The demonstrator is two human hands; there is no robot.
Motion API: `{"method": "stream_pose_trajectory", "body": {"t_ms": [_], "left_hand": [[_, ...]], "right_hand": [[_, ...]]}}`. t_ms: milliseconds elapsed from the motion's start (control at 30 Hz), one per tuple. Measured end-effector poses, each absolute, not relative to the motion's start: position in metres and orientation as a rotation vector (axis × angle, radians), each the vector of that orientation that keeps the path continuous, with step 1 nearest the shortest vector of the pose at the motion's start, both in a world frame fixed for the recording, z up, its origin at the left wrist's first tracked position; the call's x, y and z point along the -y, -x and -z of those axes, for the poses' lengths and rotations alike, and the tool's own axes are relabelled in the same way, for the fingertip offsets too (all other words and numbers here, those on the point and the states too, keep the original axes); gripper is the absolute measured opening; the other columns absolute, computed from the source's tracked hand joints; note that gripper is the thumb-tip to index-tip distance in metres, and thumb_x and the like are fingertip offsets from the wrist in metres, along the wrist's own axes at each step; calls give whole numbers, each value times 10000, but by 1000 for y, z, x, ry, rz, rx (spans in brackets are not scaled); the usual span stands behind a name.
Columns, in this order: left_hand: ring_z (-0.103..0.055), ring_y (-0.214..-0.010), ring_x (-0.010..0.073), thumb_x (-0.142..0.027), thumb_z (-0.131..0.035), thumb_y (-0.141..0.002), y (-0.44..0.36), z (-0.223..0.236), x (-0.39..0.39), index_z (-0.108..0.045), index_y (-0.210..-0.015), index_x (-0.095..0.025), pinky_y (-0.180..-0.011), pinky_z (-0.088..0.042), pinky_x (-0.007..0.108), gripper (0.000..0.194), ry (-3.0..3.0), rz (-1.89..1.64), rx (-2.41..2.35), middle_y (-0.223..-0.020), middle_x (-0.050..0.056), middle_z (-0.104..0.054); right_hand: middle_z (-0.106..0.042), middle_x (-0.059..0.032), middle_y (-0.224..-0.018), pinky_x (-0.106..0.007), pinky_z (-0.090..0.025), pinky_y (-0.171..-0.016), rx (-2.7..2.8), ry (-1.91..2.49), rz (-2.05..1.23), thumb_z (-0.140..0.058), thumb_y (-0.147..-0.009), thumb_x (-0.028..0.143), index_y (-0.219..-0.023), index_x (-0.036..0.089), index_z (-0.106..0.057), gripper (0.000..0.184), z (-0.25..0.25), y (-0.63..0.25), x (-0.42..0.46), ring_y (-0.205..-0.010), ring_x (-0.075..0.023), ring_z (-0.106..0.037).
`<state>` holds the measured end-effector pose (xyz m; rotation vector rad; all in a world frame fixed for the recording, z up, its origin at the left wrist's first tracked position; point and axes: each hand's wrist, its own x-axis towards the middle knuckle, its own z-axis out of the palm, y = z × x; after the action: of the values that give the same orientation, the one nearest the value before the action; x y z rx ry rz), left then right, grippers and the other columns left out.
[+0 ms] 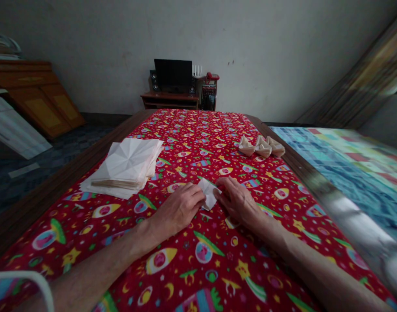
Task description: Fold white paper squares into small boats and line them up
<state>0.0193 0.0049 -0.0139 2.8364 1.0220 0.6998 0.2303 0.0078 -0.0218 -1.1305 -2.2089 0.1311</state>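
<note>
A small white folded paper (208,193) lies on the red patterned cloth between my hands. My left hand (185,203) pinches its left edge, fingers curled and thumb partly hidden. From the other side, my right hand (237,198) grips the right edge between thumb and fingers. To the left sits a stack of creased white paper sheets (128,160), the top one marked with fold lines that meet in the middle. Several folded paper pieces (262,147) stand in a row at the right edge of the cloth.
The red cloth (198,130) covers a dark wooden table (97,169). Beyond its far end stands a desk with a monitor (174,74) and a red telephone (211,77). A bed (341,173) is on the right, a wooden cabinet (39,97) on the left. A white cable (29,275) curves in at lower left.
</note>
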Motion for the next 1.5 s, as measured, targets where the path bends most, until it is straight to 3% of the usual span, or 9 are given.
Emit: {"method": "stream_pose_trajectory", "body": {"t_ms": [233,400,600,733,933,1133,1333,1500], "left_hand": [[-523,-943,194,-122,-462,-884,-6,17,-6,-648,-1054,-244,-834,-428,348,280,-2873,-614,-894,-1034,50,-570],[-491,-1003,219,-112,-452,-882,-2,11,-2,-591,-1169,-330,-905,-382,408,387,-2948,-443,-877,-1120,39,-539],[-470,-1012,250,-112,-461,-867,-6,15,1,-505,-1272,-342,-891,-383,442,468,-2973,-403,-967,-1144,60,-515],[-486,-1016,233,-127,-472,-879,-4,15,-1,-546,-1222,-337,-896,-373,423,409,-2965,-454,-922,-1147,48,-530],[-524,-1036,182,-271,-493,-926,2,14,-10,-579,-1138,-220,-938,-366,357,234,-2878,-587,-904,-1090,35,-580],[-539,-980,197,-269,-474,-936,-1,9,-10,-532,-1171,-174,-888,-396,366,259,-2979,-561,-926,-1041,53,-611],[-543,-935,186,-177,-415,-951,-2,10,-10,-589,-1020,-152,-847,-426,339,189,-3013,-569,-886,-980,55,-617],[-552,-904,170,-145,-442,-932,-3,21,-11,-588,-923,-144,-854,-445,313,147,-2847,-807,-965,-924,47,-619]], "right_hand": [[-601,-92,-998,-296,-474,-748,2313,1056,-175,-414,-922,179,-880,187,-562,154,24,-235,-10,-879,-174,-566],[-607,-101,-1039,-303,-473,-750,2349,1074,-132,-395,-937,186,-892,179,-583,194,21,-233,-8,-885,-179,-570],[-615,-112,-1008,-299,-472,-720,2382,1090,-70,-387,-938,171,-869,164,-593,217,17,-230,-6,-855,-179,-569],[-592,-115,-1083,-316,-475,-753,2405,1052,-12,-411,-924,155,-865,175,-619,216,16,-233,-2,-938,-201,-554],[-570,-99,-1110,-333,-464,-789,2657,919,3,-520,-860,142,-1100,203,-593,259,10,-245,3,-959,-210,-528],[-581,-93,-1081,-306,-460,-747,2670,812,16,-523,-869,164,-1037,195,-610,192,13,-247,-11,-910,-192,-537],[-604,-85,-1013,-294,-471,-724,2608,788,7,-451,-931,215,-1017,192,-624,195,15,-245,-14,-862,-174,-545],[-629,-86,-952,-288,-482,-710,2496,773,-84,-434,-940,221,-982,173,-638,214,16,-242,-15,-838,-167,-554]]}}
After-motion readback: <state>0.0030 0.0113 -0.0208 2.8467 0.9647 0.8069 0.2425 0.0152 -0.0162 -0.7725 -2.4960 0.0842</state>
